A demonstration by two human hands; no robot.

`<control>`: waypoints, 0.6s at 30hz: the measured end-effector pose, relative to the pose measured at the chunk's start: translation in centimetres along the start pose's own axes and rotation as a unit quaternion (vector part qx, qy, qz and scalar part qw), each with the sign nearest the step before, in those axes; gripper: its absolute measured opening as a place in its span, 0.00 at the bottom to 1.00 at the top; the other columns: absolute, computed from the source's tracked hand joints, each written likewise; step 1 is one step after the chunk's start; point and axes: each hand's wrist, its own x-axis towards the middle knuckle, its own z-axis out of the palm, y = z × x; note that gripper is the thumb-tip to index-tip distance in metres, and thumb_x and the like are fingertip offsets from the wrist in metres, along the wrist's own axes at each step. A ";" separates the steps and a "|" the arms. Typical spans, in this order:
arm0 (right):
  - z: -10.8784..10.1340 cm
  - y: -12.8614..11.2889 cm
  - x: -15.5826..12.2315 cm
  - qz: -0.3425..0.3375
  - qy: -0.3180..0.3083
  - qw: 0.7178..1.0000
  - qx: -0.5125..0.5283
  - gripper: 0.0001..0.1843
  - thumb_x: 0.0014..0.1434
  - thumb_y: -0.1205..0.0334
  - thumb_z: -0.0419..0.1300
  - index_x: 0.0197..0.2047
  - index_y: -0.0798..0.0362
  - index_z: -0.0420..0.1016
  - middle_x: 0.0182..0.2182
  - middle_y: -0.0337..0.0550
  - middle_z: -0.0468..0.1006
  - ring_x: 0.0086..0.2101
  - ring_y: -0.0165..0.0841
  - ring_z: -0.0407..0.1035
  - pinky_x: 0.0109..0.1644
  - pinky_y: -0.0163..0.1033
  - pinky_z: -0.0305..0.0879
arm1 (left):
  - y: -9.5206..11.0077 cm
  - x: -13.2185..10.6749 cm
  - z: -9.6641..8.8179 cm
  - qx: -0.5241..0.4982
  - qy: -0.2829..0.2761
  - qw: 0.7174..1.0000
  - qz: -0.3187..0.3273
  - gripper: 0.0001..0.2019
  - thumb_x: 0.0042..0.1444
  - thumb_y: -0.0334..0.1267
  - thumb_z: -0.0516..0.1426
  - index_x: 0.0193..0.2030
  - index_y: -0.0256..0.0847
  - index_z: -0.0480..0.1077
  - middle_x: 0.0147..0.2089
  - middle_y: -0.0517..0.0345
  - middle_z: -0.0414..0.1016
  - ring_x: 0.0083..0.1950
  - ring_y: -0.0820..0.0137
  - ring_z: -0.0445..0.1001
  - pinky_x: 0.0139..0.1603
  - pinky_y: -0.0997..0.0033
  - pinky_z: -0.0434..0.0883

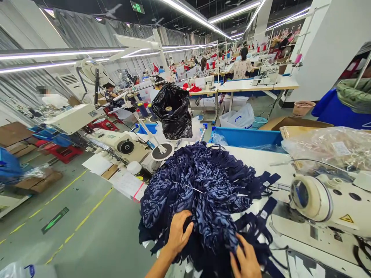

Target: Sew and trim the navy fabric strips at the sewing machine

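Note:
A large heap of navy and blue patterned garment pieces lies on the white sewing table, bunched into bundles, with dark straps and edges hanging out. A thin pale tie or strip lies across the middle. My left hand rests on the near side of the heap, thumb apart from the bent fingers. At the lower right, my right hand touches the end of a patterned bundle, its fingers spread. Both palms face the fabric and are hidden. Dark straps with small white tags lie beside my right hand.
One sewing machine stands at the right, another at the left. Behind the heap are a black plastic bag and a blue bin. A plastic-wrapped pack sits at the back right. People sit at machines farther off.

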 end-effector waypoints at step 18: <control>-6.8 7.0 6.4 0.130 -0.213 0.941 0.228 0.17 0.49 0.67 0.45 0.43 0.53 0.65 0.33 0.44 0.73 0.34 0.37 0.69 0.42 0.45 0.66 | 8.9 -1.8 2.9 0.217 -0.095 0.971 -0.028 0.09 0.49 0.31 0.51 0.38 0.38 0.68 0.43 0.49 0.71 0.44 0.58 0.65 0.43 0.56 0.63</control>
